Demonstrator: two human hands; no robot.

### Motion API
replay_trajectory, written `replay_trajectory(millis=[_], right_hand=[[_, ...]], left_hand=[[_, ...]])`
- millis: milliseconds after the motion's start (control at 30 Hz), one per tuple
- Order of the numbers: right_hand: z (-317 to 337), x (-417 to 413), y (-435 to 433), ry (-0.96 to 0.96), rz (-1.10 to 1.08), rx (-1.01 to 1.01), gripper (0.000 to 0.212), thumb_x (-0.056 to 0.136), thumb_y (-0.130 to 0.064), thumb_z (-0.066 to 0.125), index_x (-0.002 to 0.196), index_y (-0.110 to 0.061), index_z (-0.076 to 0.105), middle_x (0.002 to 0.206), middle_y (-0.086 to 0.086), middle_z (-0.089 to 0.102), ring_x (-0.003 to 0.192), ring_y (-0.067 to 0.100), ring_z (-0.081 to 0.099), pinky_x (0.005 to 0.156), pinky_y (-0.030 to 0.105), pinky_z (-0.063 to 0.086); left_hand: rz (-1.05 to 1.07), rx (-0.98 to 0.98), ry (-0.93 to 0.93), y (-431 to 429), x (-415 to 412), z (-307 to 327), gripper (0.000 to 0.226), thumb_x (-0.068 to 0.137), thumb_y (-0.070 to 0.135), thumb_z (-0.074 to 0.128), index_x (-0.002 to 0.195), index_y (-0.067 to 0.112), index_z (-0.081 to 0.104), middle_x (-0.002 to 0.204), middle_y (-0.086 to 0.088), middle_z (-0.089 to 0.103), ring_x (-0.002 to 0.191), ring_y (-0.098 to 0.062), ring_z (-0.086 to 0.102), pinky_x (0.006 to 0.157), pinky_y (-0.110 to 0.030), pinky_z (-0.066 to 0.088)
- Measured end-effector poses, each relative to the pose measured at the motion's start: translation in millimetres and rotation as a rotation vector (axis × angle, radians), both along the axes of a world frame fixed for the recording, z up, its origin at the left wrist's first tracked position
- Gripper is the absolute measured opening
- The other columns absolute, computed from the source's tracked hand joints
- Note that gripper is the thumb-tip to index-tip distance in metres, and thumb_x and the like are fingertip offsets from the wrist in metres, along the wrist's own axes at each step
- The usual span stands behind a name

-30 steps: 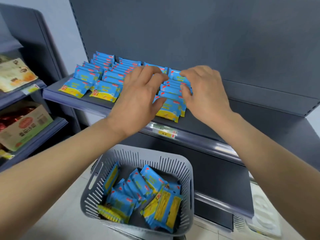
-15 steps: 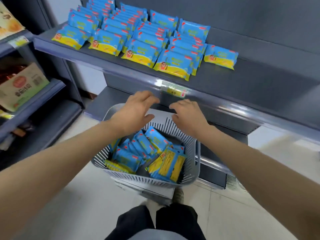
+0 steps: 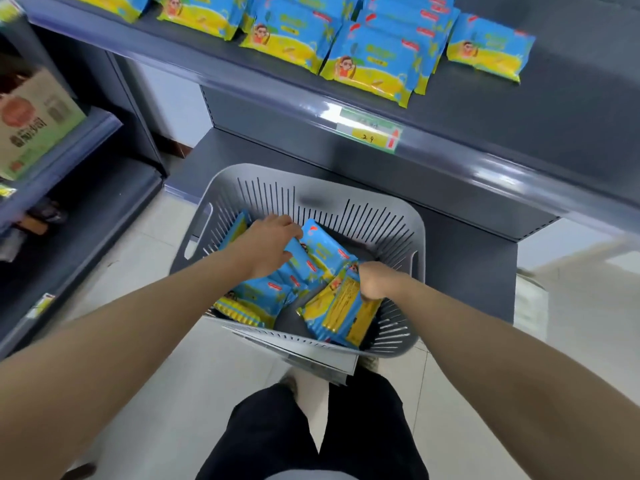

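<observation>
A grey slotted basket stands on the floor in front of me, holding several blue-and-yellow snack packets. Both my hands are down inside it. My left hand lies over the packets on the left, its fingers curling onto one blue packet. My right hand is curled around the top edge of a yellow-faced packet at the basket's right. More of the same packets lie in rows on the grey shelf above.
A price tag sits on the shelf's front rail. A lower shelf board runs behind the basket. On the left, another rack holds a cardboard box. My dark trouser legs stand on the pale tiled floor.
Both hands dropped from the shelf rail into the basket and took hold of packets. The view tilted further down and closer to the basket.
</observation>
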State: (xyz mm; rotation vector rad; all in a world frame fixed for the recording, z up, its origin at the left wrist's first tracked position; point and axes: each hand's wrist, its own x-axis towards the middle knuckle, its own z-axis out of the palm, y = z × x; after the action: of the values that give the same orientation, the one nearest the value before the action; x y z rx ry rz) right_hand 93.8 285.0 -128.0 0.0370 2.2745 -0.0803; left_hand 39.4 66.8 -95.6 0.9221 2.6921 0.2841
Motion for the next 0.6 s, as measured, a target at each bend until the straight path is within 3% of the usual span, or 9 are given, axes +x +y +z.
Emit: replay_trajectory(millis=[67, 167, 267, 333, 400, 467, 600], right_hand=[[-3.0, -1.7, -4.1, -0.013, 0.008, 0.021, 0.02, 0.087, -0.002, 0.054, 0.068, -0.007, 0.048, 0.064, 0.002, 0.036, 0.055, 0.014, 0.036, 0.047, 0.025, 0.03], [-0.5, -8.9, -8.2, -0.028, 0.071, 0.004, 0.012, 0.083, -0.011, 0.062, 0.087, 0.0, 0.064, 0.065, 0.001, 0.039, 0.063, 0.016, 0.043, 0.057, 0.027, 0.035], [16.0, -15.3, -4.4, -0.035, 0.006, -0.071, 0.007, 0.082, -0.01, 0.06, 0.08, -0.005, 0.055, 0.05, -0.001, 0.047, 0.046, 0.012, 0.044, 0.045, 0.02, 0.034], [28.3, -18.8, 1.1, -0.084, -0.149, -0.147, 0.014, 0.085, -0.006, 0.056, 0.098, -0.003, 0.057, 0.047, -0.001, 0.059, 0.038, 0.008, 0.054, 0.042, 0.016, 0.042], [44.1, -23.4, 4.6, -0.086, -0.243, -0.192, 0.032, 0.083, -0.004, 0.059, 0.115, -0.006, 0.059, 0.074, 0.008, 0.07, 0.046, 0.009, 0.059, 0.047, 0.019, 0.049], [55.6, -29.3, 9.3, -0.054, -0.295, -0.259, 0.035, 0.083, -0.001, 0.059, 0.117, -0.009, 0.063, 0.102, 0.013, 0.07, 0.059, 0.013, 0.06, 0.056, 0.022, 0.052], [57.2, -33.3, 15.6, -0.032, -0.502, -0.404, 0.029, 0.087, -0.008, 0.058, 0.114, -0.006, 0.065, 0.113, 0.017, 0.067, 0.084, 0.022, 0.064, 0.072, 0.028, 0.054]], left_hand=[[0.009, -0.057, -0.008, -0.3, -5.2, -6.6, 0.04, 0.091, 0.02, 0.055, 0.13, 0.016, 0.046, 0.128, -0.007, 0.046, 0.116, -0.027, 0.044, 0.096, -0.042, 0.038], [0.036, -0.13, -0.014, -0.9, -17.4, -17.9, 0.04, 0.09, 0.021, 0.053, 0.129, 0.018, 0.046, 0.124, -0.005, 0.048, 0.115, -0.025, 0.044, 0.092, -0.038, 0.036], [0.054, -0.197, -0.067, 3.2, -33.4, -30.4, 0.043, 0.091, 0.02, 0.051, 0.133, 0.018, 0.043, 0.129, -0.006, 0.045, 0.116, -0.027, 0.046, 0.092, -0.039, 0.036], [0.062, -0.225, -0.122, 7.7, -41.6, -39.1, 0.048, 0.092, 0.019, 0.05, 0.138, 0.018, 0.038, 0.138, -0.007, 0.039, 0.12, -0.029, 0.045, 0.097, -0.042, 0.037], [0.065, -0.254, -0.196, 11.9, -48.7, -49.5, 0.053, 0.093, 0.014, 0.049, 0.143, 0.019, 0.032, 0.147, -0.006, 0.031, 0.126, -0.03, 0.043, 0.102, -0.043, 0.038], [0.062, -0.294, -0.269, 15.4, -54.7, -59.9, 0.058, 0.093, 0.006, 0.046, 0.146, 0.02, 0.027, 0.152, -0.003, 0.024, 0.13, -0.03, 0.039, 0.102, -0.041, 0.039], [0.05, -0.36, -0.359, 22.6, -61.3, -76.1, 0.063, 0.092, -0.001, 0.04, 0.148, 0.018, 0.02, 0.156, -0.003, 0.015, 0.133, -0.029, 0.035, 0.099, -0.037, 0.042]])
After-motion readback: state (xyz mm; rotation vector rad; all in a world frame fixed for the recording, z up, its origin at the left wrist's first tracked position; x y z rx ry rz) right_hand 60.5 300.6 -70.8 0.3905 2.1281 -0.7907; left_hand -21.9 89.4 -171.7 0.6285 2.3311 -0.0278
